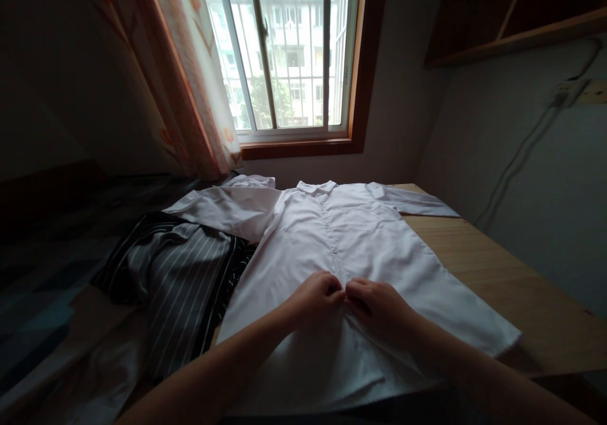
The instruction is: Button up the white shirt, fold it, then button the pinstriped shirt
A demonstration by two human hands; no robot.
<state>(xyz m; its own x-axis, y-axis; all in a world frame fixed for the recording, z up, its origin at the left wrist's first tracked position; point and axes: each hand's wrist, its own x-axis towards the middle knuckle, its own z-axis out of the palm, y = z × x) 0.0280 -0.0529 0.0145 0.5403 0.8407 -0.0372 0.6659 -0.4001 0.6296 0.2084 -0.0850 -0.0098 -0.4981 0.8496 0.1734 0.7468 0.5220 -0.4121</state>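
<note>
A white button-up shirt [360, 248] lies flat and face up on a wooden table [497, 260], collar toward the window, sleeves spread out to both sides. My left hand [315, 295] and my right hand [379, 305] meet at the shirt's button placket, low on the front. Both hands have their fingers curled and pinched on the placket fabric, fingertips almost touching each other. The upper buttons above my hands look fastened.
A dark garment with white stripes [180, 279] lies crumpled left of the shirt, partly under its sleeve. A window [289, 52] with a patterned curtain [190, 77] is behind the table. A wall with a cable [512, 166] runs along the right; a wooden shelf [516, 33] hangs above.
</note>
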